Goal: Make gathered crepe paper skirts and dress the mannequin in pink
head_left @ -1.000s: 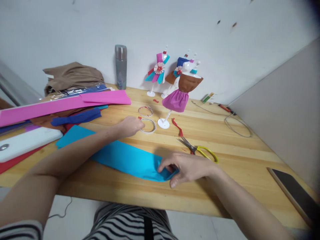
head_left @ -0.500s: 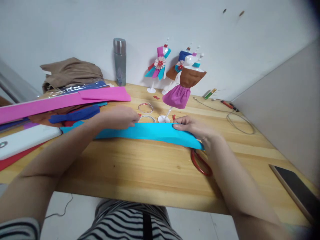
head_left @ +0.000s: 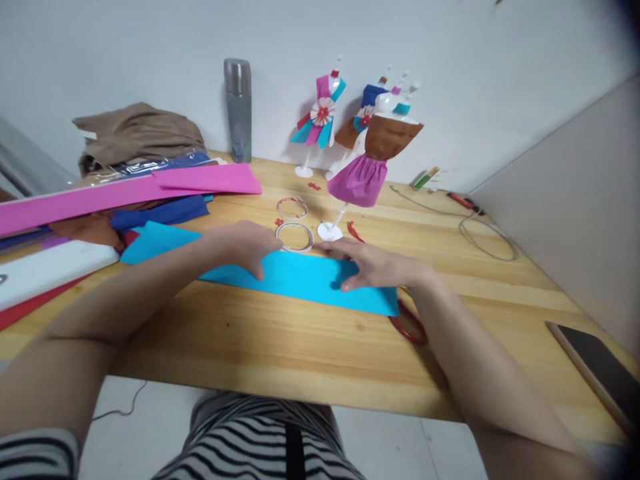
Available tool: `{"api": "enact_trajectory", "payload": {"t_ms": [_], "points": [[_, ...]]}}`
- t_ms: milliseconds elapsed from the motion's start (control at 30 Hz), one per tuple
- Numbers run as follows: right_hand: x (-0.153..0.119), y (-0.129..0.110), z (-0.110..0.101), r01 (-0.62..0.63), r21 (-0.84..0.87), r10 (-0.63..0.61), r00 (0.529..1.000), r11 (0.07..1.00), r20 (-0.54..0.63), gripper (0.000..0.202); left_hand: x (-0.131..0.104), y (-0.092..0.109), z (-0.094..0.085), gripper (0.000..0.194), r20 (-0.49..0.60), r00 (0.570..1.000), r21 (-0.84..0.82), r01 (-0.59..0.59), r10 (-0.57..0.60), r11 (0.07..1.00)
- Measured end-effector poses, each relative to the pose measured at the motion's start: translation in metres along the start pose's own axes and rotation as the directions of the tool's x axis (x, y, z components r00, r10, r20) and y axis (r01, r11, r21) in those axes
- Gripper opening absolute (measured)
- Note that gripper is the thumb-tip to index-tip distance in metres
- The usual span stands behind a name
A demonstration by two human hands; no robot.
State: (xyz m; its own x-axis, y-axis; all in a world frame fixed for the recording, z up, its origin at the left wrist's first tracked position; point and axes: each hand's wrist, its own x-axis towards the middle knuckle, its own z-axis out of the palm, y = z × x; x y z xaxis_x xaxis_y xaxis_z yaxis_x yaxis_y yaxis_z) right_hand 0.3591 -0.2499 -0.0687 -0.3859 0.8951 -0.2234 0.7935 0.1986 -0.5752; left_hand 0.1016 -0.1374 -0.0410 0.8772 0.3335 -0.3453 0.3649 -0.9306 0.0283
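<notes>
A long bright blue strip of paper or thin fabric [head_left: 300, 273] lies across the wooden table in front of me. Over its middle, my left hand [head_left: 250, 247] is open, thumb apart from the fingers. My right hand [head_left: 363, 263] is also open, fingers spread above the strip's right part; whether it touches the strip is hard to tell. Scissors with red handles [head_left: 410, 325] lie partly under the strip's right end. Just beyond the strip are a white ring-shaped tape roll [head_left: 295, 237] and a small mannequin [head_left: 383, 157] in a brown top and pink skirt.
More dressed mannequins [head_left: 323, 113] stand by the wall, near a grey thermos [head_left: 239, 113]. Pink sheets [head_left: 205, 180], a blue piece [head_left: 160, 213] and brown cloth [head_left: 140, 137] are piled at left, beside a white case [head_left: 60, 270]. A phone [head_left: 595, 367] and a cable [head_left: 487, 250] are at right.
My right hand has let go of the blue strip's edge and opened. My left hand has opened its fingers over the strip. The strip now lies flatter, its right end lower.
</notes>
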Motion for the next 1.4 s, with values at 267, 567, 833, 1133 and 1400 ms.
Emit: {"api": "enact_trajectory", "payload": {"t_ms": [267, 567, 833, 1133, 1400], "points": [[0.004, -0.027, 0.017, 0.067, -0.295, -0.075, 0.997, 0.953, -0.016, 0.047, -0.002, 0.028, 0.011, 0.02, -0.066, 0.997, 0.17, -0.03, 0.042, 0.985], [0.01, -0.025, 0.015, 0.089, -0.245, -0.146, 0.963, 0.965, -0.227, 0.03, 0.0, 0.024, 0.013, 0.03, -0.151, 0.988, 0.104, -0.01, 0.026, 0.995], [0.009, -0.013, 0.009, 0.078, 0.032, -0.066, 0.96, 0.996, -0.271, 0.024, 0.003, 0.024, 0.03, 0.019, -0.304, 0.953, 0.053, 0.008, 0.009, 0.999], [0.001, -0.032, 0.013, 0.024, -0.16, -0.041, 0.993, 0.987, -0.108, 0.058, 0.004, 0.014, 0.023, 0.023, -0.285, 0.953, -0.057, 0.094, -0.107, 0.994], [0.007, -0.017, 0.011, 0.007, -0.352, -0.158, 0.903, 0.936, -0.4, 0.028, -0.003, 0.008, 0.002, 0.02, -0.34, 0.932, 0.019, 0.142, -0.127, 0.99]]}}
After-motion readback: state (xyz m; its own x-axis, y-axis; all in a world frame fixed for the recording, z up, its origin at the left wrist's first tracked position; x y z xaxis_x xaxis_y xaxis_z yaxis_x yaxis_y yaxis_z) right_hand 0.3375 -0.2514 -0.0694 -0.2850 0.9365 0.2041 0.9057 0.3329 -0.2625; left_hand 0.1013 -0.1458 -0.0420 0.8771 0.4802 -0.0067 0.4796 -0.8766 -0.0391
